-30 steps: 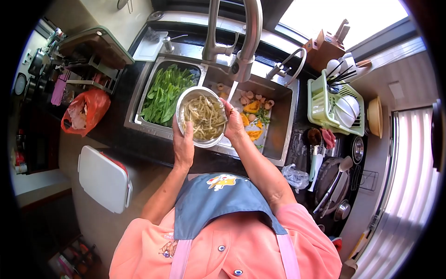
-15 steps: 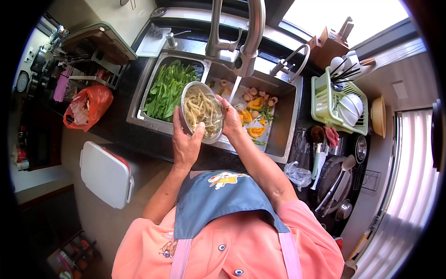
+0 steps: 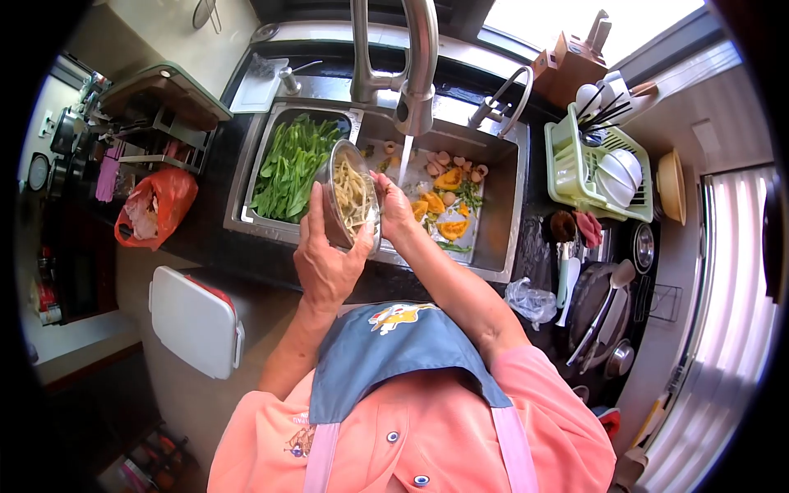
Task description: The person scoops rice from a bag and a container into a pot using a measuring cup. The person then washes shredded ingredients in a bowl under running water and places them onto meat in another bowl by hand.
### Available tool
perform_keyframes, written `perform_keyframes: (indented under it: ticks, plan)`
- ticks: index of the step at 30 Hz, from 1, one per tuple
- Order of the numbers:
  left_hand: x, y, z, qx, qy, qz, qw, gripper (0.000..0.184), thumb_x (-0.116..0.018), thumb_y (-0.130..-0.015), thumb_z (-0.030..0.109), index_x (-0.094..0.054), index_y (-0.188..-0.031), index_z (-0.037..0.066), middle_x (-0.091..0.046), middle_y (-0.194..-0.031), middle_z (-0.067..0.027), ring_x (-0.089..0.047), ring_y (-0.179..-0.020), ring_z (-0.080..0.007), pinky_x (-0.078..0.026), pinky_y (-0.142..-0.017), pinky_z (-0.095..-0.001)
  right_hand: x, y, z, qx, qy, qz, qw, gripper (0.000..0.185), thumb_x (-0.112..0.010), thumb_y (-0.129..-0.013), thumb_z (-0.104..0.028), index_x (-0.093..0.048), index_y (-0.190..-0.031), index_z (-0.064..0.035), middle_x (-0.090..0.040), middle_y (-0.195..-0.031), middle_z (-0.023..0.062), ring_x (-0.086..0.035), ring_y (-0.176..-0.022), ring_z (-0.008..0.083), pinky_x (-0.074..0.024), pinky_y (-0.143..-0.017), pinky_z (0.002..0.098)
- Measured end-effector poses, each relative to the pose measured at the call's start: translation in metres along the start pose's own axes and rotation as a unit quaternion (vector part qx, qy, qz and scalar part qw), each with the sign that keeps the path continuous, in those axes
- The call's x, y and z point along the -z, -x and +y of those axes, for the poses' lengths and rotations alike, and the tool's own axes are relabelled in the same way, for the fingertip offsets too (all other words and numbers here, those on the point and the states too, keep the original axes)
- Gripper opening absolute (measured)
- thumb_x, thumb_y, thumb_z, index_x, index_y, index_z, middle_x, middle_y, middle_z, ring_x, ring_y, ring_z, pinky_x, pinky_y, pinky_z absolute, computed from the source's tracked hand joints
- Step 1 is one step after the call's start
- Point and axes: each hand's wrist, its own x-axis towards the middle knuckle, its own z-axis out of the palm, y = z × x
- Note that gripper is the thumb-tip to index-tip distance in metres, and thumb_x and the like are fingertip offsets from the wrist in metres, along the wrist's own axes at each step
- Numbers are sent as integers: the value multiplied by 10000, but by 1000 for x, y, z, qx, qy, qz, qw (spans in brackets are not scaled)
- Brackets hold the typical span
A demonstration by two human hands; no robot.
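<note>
A metal bowl of pale yellowish strips is held tilted to the right over the sink. My left hand grips its left and near side, thumb over the rim. At the bowl's right side, my right hand is closed against the rim with its fingers partly hidden. Water runs from the faucet just beyond my right hand. In the right basin lie orange pumpkin pieces, eggshells and green scraps. Leafy greens fill the left basin.
On the right stand a green dish rack with bowls and chopsticks, and a knife block. A clear plastic bag and utensils lie on the right counter. To the left are a red bag and a white-lidded bin.
The bowl has tipped further to the right, and its outer left side shows more. Both hands still hold it. The camera view has shifted slightly.
</note>
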Motion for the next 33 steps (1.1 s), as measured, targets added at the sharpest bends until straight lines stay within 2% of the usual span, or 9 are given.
perform_keyframes:
  ticks: [7, 16, 19, 22, 23, 24, 26, 27, 33]
  plan:
    - [5, 0, 5, -34, -41, -8, 999, 924, -824, -763, 419, -412, -1500, 43, -617, -1270, -215, -679, -1061, -376, -573, -857, -427, 24, -23, 10, -46, -7, -42, 998, 527, -312, -1076, -434, -579, -1301, -39, -659, -1243, 183, -646, -1130, 353, -498, -1019, 550]
    - [16, 7, 22, -38, -89, -52, 994, 888, -813, -787, 274, -379, -1529, 54, -639, -1248, -194, -699, -1049, -312, -570, -892, -386, -15, 14, 9, -105, -14, -54, 993, 522, -318, -1070, -433, -610, -1268, -48, -680, -1189, 155, -652, -1083, 350, -496, -1012, 520]
    - [7, 9, -6, -18, 22, 6, 1000, 842, -741, -825, 240, -341, -1536, 34, -579, -1325, -237, -645, -1122, -398, -542, -931, -419, 1, -8, 6, 16, -25, -10, 1000, 422, -394, -1067, -339, -580, -1289, -32, -669, -1204, 161, -649, -1085, 346, -496, -1032, 502]
    - [-4, 6, -52, 162, 230, -11, 960, 695, -564, -806, 29, -374, -1472, -27, -562, -1345, -201, -582, -1216, -287, -474, -1025, -378, 10, -8, -13, 208, 151, 86, 963, 356, -453, -1070, -299, -665, -1194, -41, -696, -1093, 109, -661, -977, 237, -537, -920, 391]
    - [-22, 10, -88, 211, 332, -18, 919, 632, -545, -810, 5, -409, -1427, -13, -571, -1315, -158, -593, -1170, -264, -481, -1001, -354, -4, -1, -17, 302, 306, 112, 896, 345, -460, -1078, -268, -699, -1118, -22, -697, -1055, 76, -652, -964, 194, -530, -886, 351]
    - [-42, 14, -108, 273, 450, -15, 850, 597, -527, -813, -21, -439, -1402, 8, -577, -1283, -124, -606, -1127, -239, -507, -957, -344, -8, 2, -15, 404, 441, 95, 796, 308, -501, -1055, -242, -702, -1137, -23, -703, -1089, 143, -656, -1029, 266, -513, -942, 388]
    - [-68, 9, -120, 333, 521, -26, 786, 562, -519, -820, -29, -469, -1377, 23, -581, -1261, -113, -607, -1118, -223, -522, -936, -344, -23, 21, -23, 522, 698, 87, 482, 253, -545, -1014, -189, -687, -1148, -28, -670, -1140, 199, -626, -1099, 378, -487, -972, 465]
    - [-78, 0, -120, 331, 525, -47, 782, 542, -529, -824, -20, -483, -1362, 34, -591, -1245, -105, -620, -1104, -215, -553, -894, -349, -25, 27, -26, 510, 760, 82, 394, 253, -594, -950, -153, -675, -1161, -39, -594, -1254, 249, -559, -1194, 452, -444, -1023, 509]
    - [-139, -51, -125, 336, 543, -168, 751, 419, -550, -963, 144, -502, -1374, 84, -654, -1188, -81, -708, -949, -193, -623, -727, -338, -6, 21, -68, 390, 894, -40, 217, 309, -680, -857, -236, -684, -1132, -95, -540, -1340, 216, -529, -1256, 399, -477, -1001, 507]
